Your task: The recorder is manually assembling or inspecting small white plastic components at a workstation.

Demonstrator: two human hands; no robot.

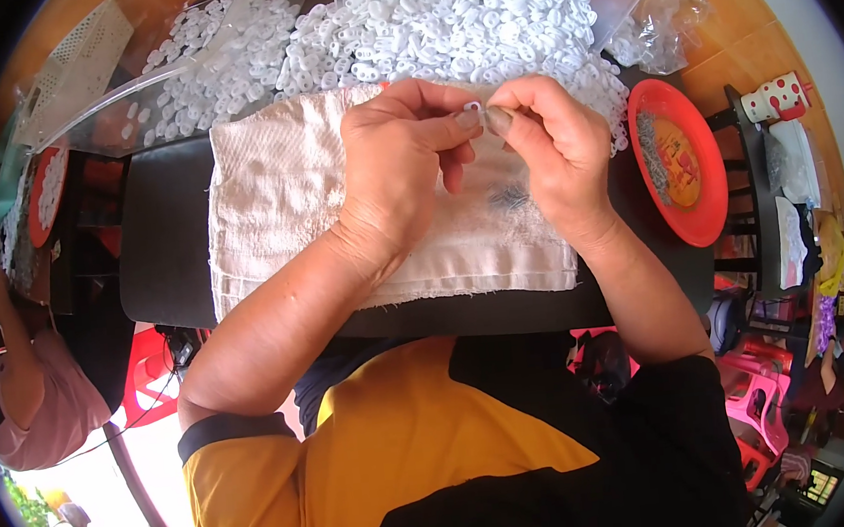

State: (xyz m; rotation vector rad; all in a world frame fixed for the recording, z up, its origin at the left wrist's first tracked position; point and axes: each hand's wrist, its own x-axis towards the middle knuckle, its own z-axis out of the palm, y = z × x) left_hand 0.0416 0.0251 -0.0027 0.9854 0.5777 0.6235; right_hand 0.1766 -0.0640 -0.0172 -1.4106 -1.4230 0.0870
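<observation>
Above a cream towel, my two hands meet fingertip to fingertip. My left hand is closed, pinching a small white plastic piece between thumb and forefinger. My right hand is closed too, its thumb and forefinger pressed together right beside that piece. Whatever the right fingertips hold is too small to make out. Just beyond the towel lies a big heap of similar white plastic pieces, oval with holes. At the right, a red plastic dish contains many tiny grey bits.
Under the towel is a dark table. A clear plastic sheet or tray wall edges the heap at the left, and a crumpled clear bag lies at the far right. Another person sits at the left, near a second red dish.
</observation>
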